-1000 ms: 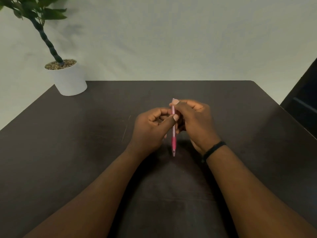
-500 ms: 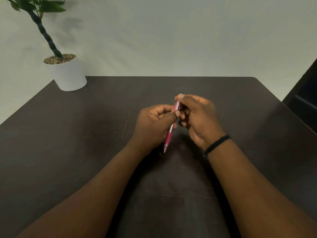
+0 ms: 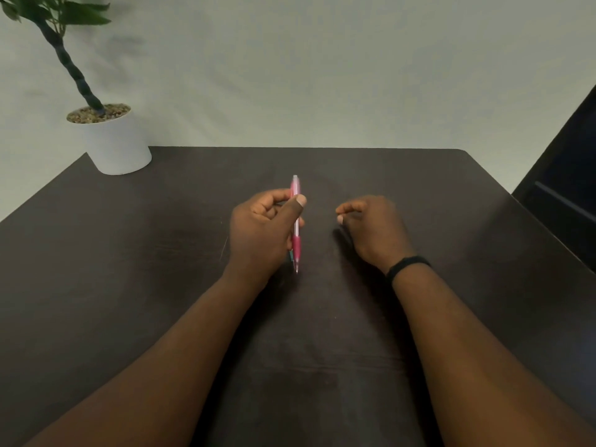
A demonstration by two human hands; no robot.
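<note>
A pink pen (image 3: pixel 295 233) with a darker pink grip stands nearly upright over the middle of the dark table (image 3: pixel 419 188), its tip pointing down toward me. My left hand (image 3: pixel 261 233) grips the pen, thumb pressed along its barrel and fingers curled behind it. A second, teal-tipped object peeks out just under that hand beside the pen's grip. My right hand (image 3: pixel 371 227) hovers a short way to the right of the pen, apart from it, fingers loosely curled and holding nothing. A black band circles my right wrist.
A white pot (image 3: pixel 117 146) with pebbles and a green plant stands at the table's far left corner. A dark chair or panel (image 3: pixel 567 195) sits past the table's right edge. A pale wall runs behind.
My right hand has let go of the pen and drawn away to the right. The left hand keeps the pen, which now stands more upright.
</note>
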